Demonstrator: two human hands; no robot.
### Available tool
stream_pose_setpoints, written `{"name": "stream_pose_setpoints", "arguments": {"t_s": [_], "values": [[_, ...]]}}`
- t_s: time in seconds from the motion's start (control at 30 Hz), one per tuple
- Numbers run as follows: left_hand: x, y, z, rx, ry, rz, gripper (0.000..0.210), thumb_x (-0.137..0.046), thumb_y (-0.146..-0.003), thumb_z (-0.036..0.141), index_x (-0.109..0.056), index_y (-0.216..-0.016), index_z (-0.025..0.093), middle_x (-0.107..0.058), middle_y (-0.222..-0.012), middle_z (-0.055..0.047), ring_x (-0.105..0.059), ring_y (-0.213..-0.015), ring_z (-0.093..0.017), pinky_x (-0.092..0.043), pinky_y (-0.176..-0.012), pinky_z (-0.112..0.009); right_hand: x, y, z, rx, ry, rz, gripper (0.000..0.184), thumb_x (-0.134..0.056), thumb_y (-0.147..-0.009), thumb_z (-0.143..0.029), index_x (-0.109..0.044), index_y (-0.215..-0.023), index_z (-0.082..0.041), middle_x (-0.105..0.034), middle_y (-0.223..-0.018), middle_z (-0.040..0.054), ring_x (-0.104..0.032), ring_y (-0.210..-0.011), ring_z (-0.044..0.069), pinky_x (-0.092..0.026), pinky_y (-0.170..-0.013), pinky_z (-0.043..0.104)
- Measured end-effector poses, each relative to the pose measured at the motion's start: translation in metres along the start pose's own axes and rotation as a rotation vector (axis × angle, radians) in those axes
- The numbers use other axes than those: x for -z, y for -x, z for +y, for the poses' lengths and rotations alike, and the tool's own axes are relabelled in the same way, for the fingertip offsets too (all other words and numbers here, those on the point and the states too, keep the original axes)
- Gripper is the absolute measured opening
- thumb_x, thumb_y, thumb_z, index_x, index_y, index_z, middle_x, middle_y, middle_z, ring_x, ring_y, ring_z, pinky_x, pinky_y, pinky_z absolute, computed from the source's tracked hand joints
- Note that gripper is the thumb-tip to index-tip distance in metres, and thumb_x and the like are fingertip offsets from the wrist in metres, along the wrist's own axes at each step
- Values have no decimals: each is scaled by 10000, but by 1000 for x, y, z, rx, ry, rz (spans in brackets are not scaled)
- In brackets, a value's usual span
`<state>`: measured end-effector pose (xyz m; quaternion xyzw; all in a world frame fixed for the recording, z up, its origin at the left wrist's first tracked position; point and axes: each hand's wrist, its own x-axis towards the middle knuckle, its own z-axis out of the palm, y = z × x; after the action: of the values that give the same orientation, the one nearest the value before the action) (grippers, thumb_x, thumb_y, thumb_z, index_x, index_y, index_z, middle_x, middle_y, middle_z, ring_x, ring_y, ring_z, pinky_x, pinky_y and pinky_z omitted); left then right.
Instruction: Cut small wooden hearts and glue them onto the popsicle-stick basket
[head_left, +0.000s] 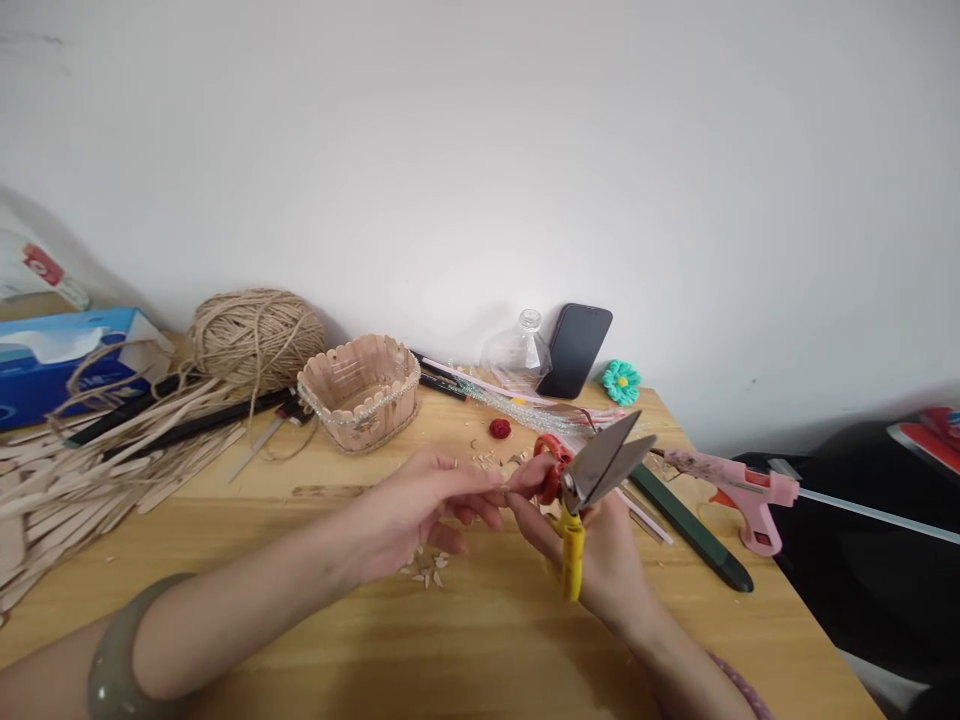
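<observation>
My right hand [600,550] has a pair of scissors [571,495] hooked on it, one handle red and the other yellow. Their blades point up and to the right, slightly apart. My left hand [420,505] meets the right fingertips over the table, thumb and forefinger pinched together. Whatever small thing is between the fingertips is too small to make out. Below and behind the hands lie small wood chips [427,573]. A small dark red rose-like piece [499,428] is just beyond them. Behind my left forearm lies a flat wooden stick [330,491].
A basket of wooden sticks [360,395] stands behind, beside a twine ball [256,338]. Loose craft sticks [45,510] cover the left. A pink glue gun [750,490] rests at the right edge near a green strip [694,530]. A phone [576,350] leans on the wall.
</observation>
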<state>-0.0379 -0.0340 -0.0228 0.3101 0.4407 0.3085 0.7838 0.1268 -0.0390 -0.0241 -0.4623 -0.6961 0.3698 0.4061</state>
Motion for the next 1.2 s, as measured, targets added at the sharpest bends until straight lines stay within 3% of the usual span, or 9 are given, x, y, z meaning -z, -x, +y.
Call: {"name": "stream_pose_setpoints", "arguments": {"t_s": [0.17,0.37,0.73,0.87,0.93,1.1,1.2], "values": [[0,-1,2,-100,-80,49,160,-689,-669,290,-678,-658,130,-655,-644,-26,-558,-635,-105,-388,-458,-164,-1,1,3,-78,-101,9,77,-594,-740,-202,-518,-747,-199,-614,-777,35,-570,-691,166,-456,-625,293],[-4,2,8,-207,-195,162,67,-646,-675,202,-669,-706,146,-698,-692,-21,-609,-690,-132,-455,-526,-200,0,-1,3,-184,-199,-11,109,-636,-718,-237,-537,-713,-191,-574,-660,-7,-576,-603,142,-445,-543,256],[-12,6,8,-224,-474,220,151,-604,-679,209,-704,-782,159,-725,-780,-22,-614,-689,-147,-485,-587,-235,-3,-2,-2,-279,-255,10,154,-659,-634,-221,-511,-665,-195,-541,-589,-40,-482,-527,104,-382,-477,220],[-7,6,6,-287,-587,187,266,-567,-716,223,-666,-958,173,-717,-786,-21,-614,-662,-149,-486,-606,-261,-2,-2,-2,-333,-348,5,178,-674,-616,-205,-503,-661,-188,-557,-601,-38,-489,-540,102,-382,-497,221],[-3,6,5,-432,-719,204,304,-542,-732,197,-635,-1021,185,-702,-806,-22,-604,-651,-146,-488,-608,-272,-2,-2,0,-356,-427,-4,196,-684,-602,-190,-500,-668,-185,-558,-600,-44,-481,-525,95,-376,-497,222],[4,9,1,-1085,-1273,260,210,-513,-770,127,-668,-903,180,-686,-873,-74,-553,-848,-209,-452,-748,-340,-2,-3,3,-376,-509,-27,189,-674,-612,-184,-487,-638,-178,-529,-562,-60,-452,-485,77,-347,-484,222],[4,12,0,-1113,-1483,209,238,-474,-818,144,-691,-884,217,-697,-863,-75,-529,-808,-220,-433,-724,-351,-1,-2,2,-380,-519,-57,190,-688,-621,-197,-500,-631,-171,-527,-563,-56,-452,-502,77,-335,-493,222]]}}
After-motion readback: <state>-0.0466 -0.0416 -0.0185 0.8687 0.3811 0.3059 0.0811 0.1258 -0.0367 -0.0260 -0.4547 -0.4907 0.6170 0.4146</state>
